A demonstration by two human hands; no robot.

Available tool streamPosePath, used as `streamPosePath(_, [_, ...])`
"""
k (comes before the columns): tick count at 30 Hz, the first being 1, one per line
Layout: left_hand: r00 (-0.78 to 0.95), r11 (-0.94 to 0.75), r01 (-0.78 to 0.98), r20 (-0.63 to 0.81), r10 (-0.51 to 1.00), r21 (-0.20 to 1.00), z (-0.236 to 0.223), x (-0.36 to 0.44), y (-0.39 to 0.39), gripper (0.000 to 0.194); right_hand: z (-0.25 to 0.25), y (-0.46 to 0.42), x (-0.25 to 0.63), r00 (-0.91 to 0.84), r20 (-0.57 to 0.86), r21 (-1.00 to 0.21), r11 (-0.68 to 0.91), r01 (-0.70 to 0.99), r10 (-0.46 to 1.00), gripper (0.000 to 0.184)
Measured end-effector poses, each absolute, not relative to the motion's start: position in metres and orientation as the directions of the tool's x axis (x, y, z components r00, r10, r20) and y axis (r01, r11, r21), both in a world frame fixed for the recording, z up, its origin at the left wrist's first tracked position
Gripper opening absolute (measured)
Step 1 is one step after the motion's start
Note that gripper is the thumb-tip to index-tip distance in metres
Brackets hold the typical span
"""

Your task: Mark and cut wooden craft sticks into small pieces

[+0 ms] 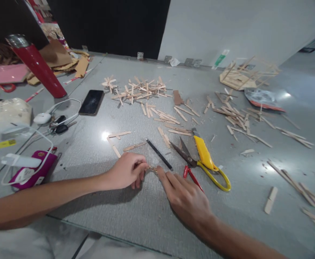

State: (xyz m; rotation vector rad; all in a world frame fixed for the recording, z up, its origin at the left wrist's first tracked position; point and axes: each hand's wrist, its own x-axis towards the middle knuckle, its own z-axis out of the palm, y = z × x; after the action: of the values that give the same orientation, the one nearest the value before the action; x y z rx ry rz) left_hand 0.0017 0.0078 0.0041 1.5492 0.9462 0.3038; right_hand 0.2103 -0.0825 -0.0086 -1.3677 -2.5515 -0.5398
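Observation:
My left hand (129,171) is closed in a pinch on one end of a short, thin wooden stick (153,169). Fingers of my right hand (185,194) close on the other end, low over the table; its thumb is hidden. Just beyond the hands lies a black pen (158,154). To the right are scissors (213,174) with yellow handles, a yellow cutter (203,149) and a red-handled tool (191,176) partly behind my right hand. Several craft sticks (114,144) form an angled shape past my left hand, with a loose stick (134,146) beside it.
Piles of craft sticks (143,88) cover the far middle, with more sticks (235,117) at right. A wooden stick frame (238,79) stands at the back right. On the left are a phone (92,102), a red bottle (40,68), a purple case (33,169) and white cables.

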Motion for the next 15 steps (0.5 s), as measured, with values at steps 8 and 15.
streamPosePath(8, [0.626, 0.089, 0.382, -0.328, 0.707, 0.920, 0.0045, 0.0020, 0.0078, 0.040, -0.0086, -0.0844, 0.2110, -0.552, 0.329, 0.219, 0.507, 0.834, 0.766, 0.038])
streamPosePath(15, [0.637, 0.046, 0.374, -0.293, 0.713, 0.926, 0.0011, 0.0015, 0.0073, 0.039, -0.0083, -0.0829, 0.2083, -0.565, 0.315, 0.240, 0.512, 0.825, 0.763, 0.038])
